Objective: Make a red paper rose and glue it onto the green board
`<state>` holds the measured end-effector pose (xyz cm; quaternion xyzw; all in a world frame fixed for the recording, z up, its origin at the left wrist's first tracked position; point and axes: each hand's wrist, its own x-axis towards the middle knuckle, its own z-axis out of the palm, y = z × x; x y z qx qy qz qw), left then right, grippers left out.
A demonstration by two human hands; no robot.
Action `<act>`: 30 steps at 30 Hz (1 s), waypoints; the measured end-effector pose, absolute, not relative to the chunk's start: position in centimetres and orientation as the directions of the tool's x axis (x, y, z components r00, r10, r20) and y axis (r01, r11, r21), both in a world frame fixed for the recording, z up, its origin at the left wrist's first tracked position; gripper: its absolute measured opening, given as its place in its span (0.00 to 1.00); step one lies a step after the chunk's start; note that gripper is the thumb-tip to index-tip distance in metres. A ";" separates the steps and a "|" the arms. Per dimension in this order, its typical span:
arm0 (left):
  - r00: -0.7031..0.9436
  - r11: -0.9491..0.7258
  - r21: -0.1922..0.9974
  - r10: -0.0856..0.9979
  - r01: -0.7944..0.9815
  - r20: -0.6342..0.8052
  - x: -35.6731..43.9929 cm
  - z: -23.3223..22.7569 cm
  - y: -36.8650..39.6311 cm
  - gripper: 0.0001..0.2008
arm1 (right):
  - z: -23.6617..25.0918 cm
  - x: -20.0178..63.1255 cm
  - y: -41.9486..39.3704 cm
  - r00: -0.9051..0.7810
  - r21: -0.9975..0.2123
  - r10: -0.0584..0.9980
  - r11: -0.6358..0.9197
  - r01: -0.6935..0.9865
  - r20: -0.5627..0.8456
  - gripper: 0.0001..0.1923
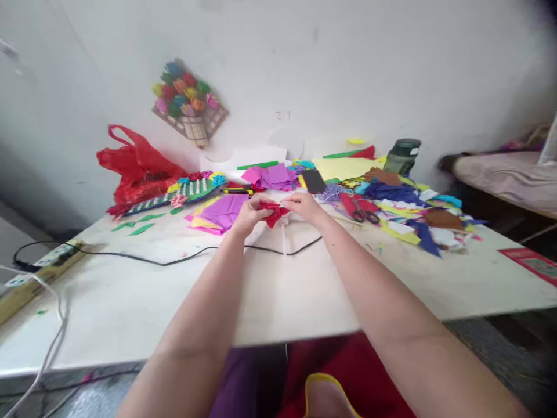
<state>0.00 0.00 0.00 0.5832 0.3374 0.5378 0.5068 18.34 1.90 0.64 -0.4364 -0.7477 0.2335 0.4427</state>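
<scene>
Above the middle of the table, my left hand (251,216) is closed on a crumpled piece of red crepe paper (274,216). My right hand (303,207) is at the right side of that paper, fingertips pinched together; whatever is between them is too small to make out. Just under the red paper, a pale, narrow stick (284,241) points down towards me, its upper end partly hidden. Purple paper sheets (224,212) lie left of my left hand. To the right of my right hand are black-handled scissors (364,216).
A black cord (163,265) runs across the table from a power strip (39,264). At the left stand a red plastic bag (139,165) and green paper leaves (142,229). Coloured scraps (400,194), a phone (314,181) and a dark bottle (402,155) lie or stand towards the back right.
</scene>
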 end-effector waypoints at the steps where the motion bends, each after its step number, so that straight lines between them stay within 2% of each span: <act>1: 0.197 -0.261 0.954 0.937 -0.148 0.287 0.0 0.0 0.0 0.17 | 0.5 18.3 2.1 -0.217 -0.743 0.861 0.507 0.438 0.459 0.08; 8: 0.231 -0.266 0.955 0.929 -0.128 0.290 -0.1 -0.2 0.2 0.18 | 0.0 17.8 2.3 -0.201 -0.790 0.864 0.504 0.349 0.462 0.05; 18: 0.249 -0.259 0.962 0.929 -0.089 0.273 -0.1 -0.3 0.3 0.19 | 0.6 17.6 1.5 -0.194 -0.812 0.865 0.502 0.296 0.463 0.05; 30: 0.260 -0.261 0.957 0.922 -0.127 0.286 -0.1 -0.2 0.1 0.21 | 0.2 17.6 1.8 -0.223 -0.739 0.825 0.565 0.367 0.519 0.04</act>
